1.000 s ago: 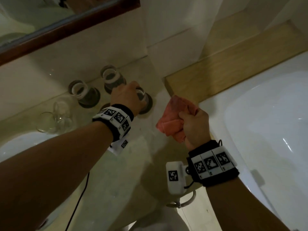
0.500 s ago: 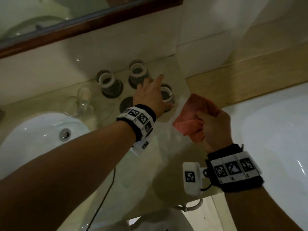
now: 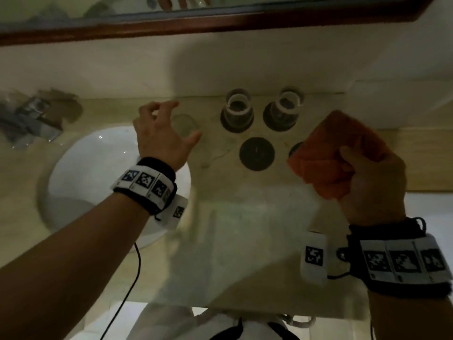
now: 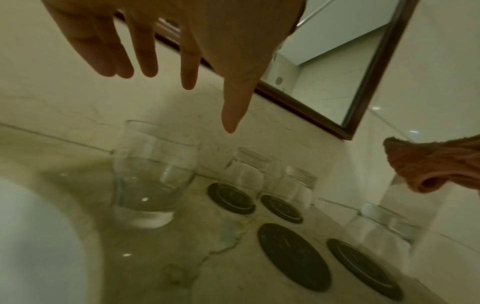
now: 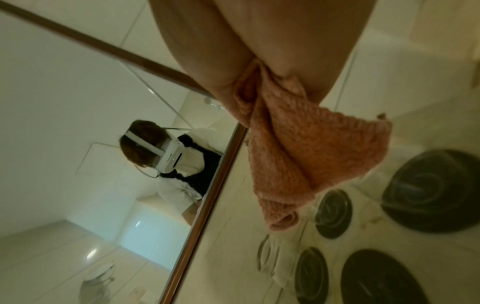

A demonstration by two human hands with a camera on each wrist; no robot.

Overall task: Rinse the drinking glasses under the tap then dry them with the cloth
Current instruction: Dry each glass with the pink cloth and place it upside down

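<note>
Presently: marble counter (image 3: 232, 229); white basin (image 3: 98, 163) at its left, tap (image 3: 31, 119) behind. Four dark coasters (image 3: 257, 153), three bearing upright drinking glasses (image 3: 237, 107). One more glass (image 4: 153, 174) stands bare on the counter just beside the basin, under the left hand (image 3: 161, 136), fingers spread, not touching. Right hand (image 3: 372, 182) clenched round the orange cloth (image 3: 335, 153), held above the coasters.

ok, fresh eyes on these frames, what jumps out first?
The orange cloth bunched in the right hand at the right stands out most. Next, the left hand, fingers spread, hovers over a clear glass beside the white sink. Behind them, dark round coasters sit on the counter, some carrying upturned glasses.
</note>
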